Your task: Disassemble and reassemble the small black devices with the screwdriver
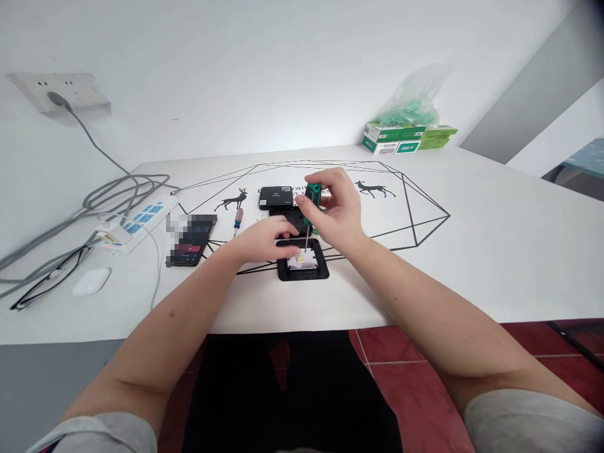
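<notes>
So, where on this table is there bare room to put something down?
The table is bare right of the right hand, up to the green boxes, and along the near edge. It is crowded left, around the phone, power strip and cables.

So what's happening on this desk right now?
A person sits at a white table working on a small black frame with a white part inside. The right hand holds a green-handled screwdriver upright, its tip down in the frame. The left hand steadies the frame's upper left edge. A second small screwdriver, a phone and a flat black box lie behind and to the left.
</notes>
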Demonstrator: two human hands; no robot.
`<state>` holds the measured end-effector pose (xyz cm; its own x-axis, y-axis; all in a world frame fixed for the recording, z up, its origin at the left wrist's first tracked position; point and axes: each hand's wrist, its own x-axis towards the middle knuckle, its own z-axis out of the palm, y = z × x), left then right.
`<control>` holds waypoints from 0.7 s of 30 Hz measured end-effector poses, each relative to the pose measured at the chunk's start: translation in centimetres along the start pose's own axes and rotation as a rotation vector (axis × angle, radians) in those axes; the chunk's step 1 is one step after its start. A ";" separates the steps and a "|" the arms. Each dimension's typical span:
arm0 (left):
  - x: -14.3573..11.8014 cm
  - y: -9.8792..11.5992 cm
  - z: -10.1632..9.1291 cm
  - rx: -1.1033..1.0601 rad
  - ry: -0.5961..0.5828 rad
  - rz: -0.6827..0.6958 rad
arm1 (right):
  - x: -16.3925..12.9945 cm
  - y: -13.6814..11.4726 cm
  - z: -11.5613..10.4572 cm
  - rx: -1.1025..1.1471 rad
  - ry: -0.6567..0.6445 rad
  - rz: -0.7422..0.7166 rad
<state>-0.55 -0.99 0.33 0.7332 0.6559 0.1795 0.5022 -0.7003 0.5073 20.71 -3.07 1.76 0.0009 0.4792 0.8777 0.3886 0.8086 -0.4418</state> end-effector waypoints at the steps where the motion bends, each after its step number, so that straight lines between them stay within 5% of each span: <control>1: 0.0 0.6 0.4 -0.010 -0.065 0.019 | 0.1 -0.1 -0.1 -0.016 0.001 -0.018; 6: 0.1 2.0 1.3 0.037 -0.203 -0.006 | 0.0 -0.2 0.0 -0.047 -0.022 -0.051; 21: -0.6 2.7 -0.9 0.121 -0.282 -0.176 | -0.8 0.4 0.8 -0.027 -0.023 -0.020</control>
<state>0.02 -3.03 2.35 0.7197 0.6778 -0.1502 0.6706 -0.6228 0.4030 20.12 -2.88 0.77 -0.0282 0.4706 0.8819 0.4129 0.8090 -0.4185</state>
